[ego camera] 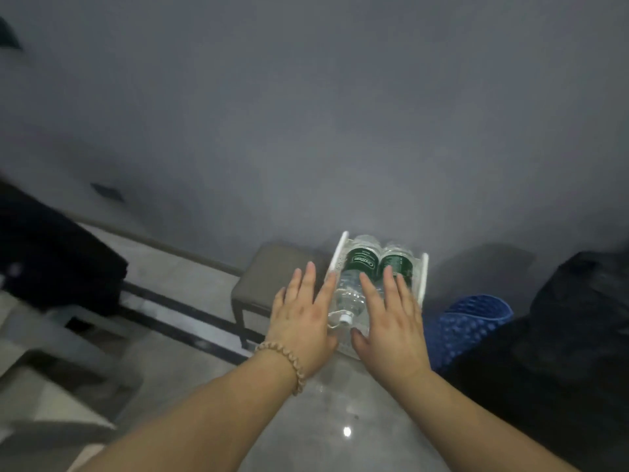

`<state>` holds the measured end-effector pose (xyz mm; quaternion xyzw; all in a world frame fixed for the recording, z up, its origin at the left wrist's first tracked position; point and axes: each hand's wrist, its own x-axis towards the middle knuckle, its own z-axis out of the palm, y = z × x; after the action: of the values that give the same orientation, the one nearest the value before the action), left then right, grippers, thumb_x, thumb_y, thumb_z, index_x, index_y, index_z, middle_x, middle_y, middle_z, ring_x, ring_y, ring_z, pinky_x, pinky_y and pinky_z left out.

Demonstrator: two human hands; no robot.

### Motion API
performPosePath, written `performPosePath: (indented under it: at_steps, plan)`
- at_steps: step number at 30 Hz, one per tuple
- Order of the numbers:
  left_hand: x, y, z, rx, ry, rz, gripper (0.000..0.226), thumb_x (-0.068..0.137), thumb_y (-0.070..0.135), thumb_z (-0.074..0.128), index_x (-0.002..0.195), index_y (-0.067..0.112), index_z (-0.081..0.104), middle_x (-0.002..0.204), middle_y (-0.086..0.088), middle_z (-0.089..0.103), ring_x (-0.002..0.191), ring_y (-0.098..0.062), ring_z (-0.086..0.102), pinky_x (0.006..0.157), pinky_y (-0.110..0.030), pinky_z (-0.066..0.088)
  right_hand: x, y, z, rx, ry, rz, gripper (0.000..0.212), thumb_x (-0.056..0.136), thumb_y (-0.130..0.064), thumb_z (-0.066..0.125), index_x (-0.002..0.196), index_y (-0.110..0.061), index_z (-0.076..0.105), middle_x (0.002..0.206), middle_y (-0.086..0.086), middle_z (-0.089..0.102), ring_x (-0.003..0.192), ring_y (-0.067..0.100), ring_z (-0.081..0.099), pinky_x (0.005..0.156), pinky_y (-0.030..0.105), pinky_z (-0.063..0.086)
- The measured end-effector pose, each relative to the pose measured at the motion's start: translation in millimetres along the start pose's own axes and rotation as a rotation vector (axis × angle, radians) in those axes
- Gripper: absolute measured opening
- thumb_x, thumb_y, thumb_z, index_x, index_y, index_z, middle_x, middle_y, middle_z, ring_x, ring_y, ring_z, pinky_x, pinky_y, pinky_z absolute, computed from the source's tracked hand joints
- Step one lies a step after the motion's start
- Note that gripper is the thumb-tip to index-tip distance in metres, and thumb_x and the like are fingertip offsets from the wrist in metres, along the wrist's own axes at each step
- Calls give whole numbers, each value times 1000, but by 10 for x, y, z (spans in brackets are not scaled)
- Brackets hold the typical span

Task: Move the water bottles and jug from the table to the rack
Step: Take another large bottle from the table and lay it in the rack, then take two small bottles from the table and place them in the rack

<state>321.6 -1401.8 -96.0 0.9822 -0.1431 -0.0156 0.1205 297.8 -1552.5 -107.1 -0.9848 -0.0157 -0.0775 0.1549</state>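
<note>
Both hands reach forward, palms down, fingers spread and holding nothing. The left hand [303,321] sits at the white rack's [336,258] left rail; the right hand [391,318] hovers over two green-labelled water bottles [360,267] lying side by side inside, beyond the fingertips.

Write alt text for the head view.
Two open hands, left and right, hover over a white rack on the floor, where two green-labelled water bottles lie side by side. A stool stands left of the rack, a blue basket right.
</note>
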Motion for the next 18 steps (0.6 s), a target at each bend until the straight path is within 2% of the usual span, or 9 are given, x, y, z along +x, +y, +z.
performPosePath:
  at_steps: [2, 5, 12, 14, 16, 18]
  plan:
    - [-336, -169, -194, -9, 45, -29, 88, 90, 44, 51, 148, 32, -13, 159, -4, -16, 146, -21, -12, 117, -40, 0, -138, -345, -63, 35, 39, -74, 86, 79, -34, 69, 149, -29, 19, 159, 10, 7, 145, 26, 0, 116, 47, 10]
    - [-757, -412, -459, -21, 117, -82, 89, 90, 46, 51, 148, 32, -15, 159, -2, -16, 145, -19, -13, 116, -38, -3, -309, -816, -139, 82, 56, -145, 92, 73, -34, 73, 147, -29, 19, 158, 10, 11, 146, 26, 3, 115, 50, 16]
    - [-2326, -1516, -1202, -25, 334, -273, 88, 90, 51, 51, 147, 34, -14, 159, 1, -15, 145, -18, -12, 112, -38, -6, -1051, -2639, -242, 223, 108, -345, 92, 71, -31, 78, 146, -25, 25, 156, 14, 17, 144, 30, 11, 113, 54, 21]
    - [-3007, -1946, -1444, -42, 387, -323, 86, 91, 51, 49, 147, 34, -12, 159, 2, -15, 145, -18, -12, 112, -38, -5, -1428, -3377, -202, 249, 114, -425, 92, 73, -33, 76, 147, -27, 22, 158, 11, 12, 145, 26, 6, 114, 53, 18]
    - [-3563, -2280, -1688, -57, 442, -362, 84, 91, 50, 50, 148, 35, -10, 159, 3, -13, 145, -17, -12, 112, -37, -5, -1744, -3941, -224, 301, 103, -484, 91, 75, -33, 74, 147, -31, 18, 159, 6, 7, 145, 20, 0, 115, 45, 10]
    - [-4313, -2774, -1973, -12, 505, -416, 82, 91, 48, 51, 148, 35, -6, 159, 5, -10, 146, -18, -10, 113, -36, -3, -2097, -4711, -180, 356, 128, -567, 90, 76, -31, 74, 147, -32, 18, 158, 5, 8, 144, 18, 1, 113, 41, 6]
